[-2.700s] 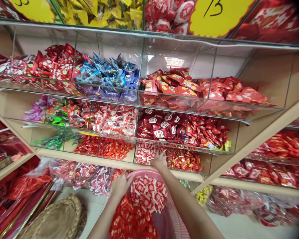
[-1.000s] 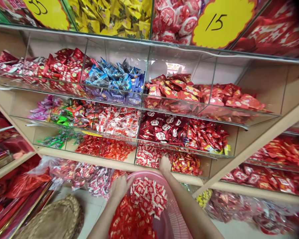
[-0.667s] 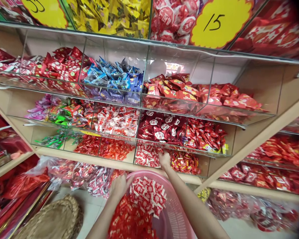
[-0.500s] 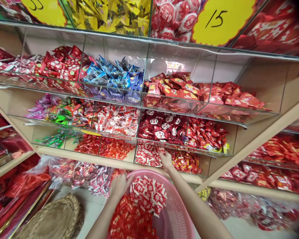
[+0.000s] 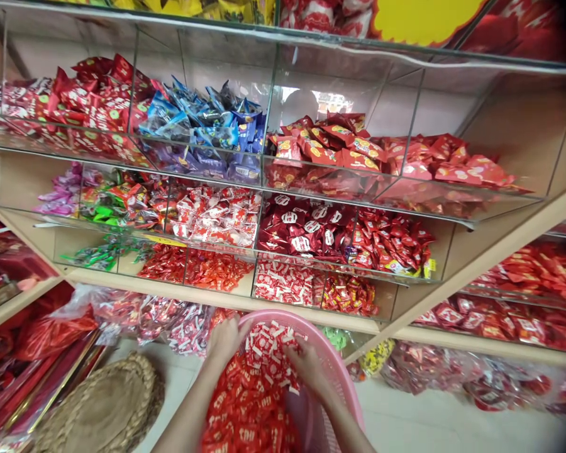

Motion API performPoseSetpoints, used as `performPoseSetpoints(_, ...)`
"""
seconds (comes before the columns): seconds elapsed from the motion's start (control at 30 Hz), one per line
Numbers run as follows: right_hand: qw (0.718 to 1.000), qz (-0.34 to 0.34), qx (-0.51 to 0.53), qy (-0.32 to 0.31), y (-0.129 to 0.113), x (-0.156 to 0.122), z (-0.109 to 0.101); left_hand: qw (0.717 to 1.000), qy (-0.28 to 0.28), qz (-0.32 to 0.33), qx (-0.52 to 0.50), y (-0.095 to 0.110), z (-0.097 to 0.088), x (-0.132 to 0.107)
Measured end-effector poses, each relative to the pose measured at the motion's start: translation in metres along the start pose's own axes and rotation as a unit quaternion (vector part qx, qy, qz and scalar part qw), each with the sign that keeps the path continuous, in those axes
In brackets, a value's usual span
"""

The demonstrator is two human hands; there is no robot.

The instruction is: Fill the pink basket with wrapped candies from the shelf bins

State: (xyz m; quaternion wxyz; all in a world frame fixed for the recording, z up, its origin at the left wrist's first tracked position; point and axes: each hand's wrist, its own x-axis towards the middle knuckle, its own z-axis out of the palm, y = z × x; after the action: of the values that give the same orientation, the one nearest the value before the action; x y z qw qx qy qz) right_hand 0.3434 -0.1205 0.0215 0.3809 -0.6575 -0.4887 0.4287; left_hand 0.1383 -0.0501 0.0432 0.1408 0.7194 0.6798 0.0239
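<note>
A pink plastic basket [image 5: 344, 384] sits low in the middle, filled with small red-and-white wrapped candies [image 5: 268, 349] and red candies [image 5: 245, 409]. My left hand [image 5: 224, 340] grips the basket's near-left rim. Inside the basket, my right hand [image 5: 306, 368] rests on the red-and-white pile, fingers curled among the candies. Just above the basket, a clear acrylic bin [image 5: 283, 283] on the lowest shelf tier holds the same red-and-white candies.
Tiered clear bins hold blue packets [image 5: 207, 126], red packets [image 5: 339, 151], dark red packets [image 5: 302, 229] and green and purple sweets [image 5: 99, 211]. Bagged candies [image 5: 160, 324] lie under the wooden shelf edge. A woven straw item [image 5: 104, 409] sits lower left.
My right hand has left the red-and-white candy bin and dropped down into the pink basket. The view has tilted downward. My left hand stays on the rim.
</note>
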Motion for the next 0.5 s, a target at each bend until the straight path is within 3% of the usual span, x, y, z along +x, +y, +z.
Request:
performPoseSetpoints(0.17, 0.992, -0.003, -0.120, -0.037, 0.008, -0.014, 0.008, 1.000, 0.004, 0.004, 0.005, 0.000, 0.002, 0.001)
performPoseSetpoints(0.5, 0.977, -0.007, -0.199, -0.072, 0.017, -0.014, 0.022, 1.000, 0.015, 0.013, 0.008, -0.002, 0.004, 0.002)
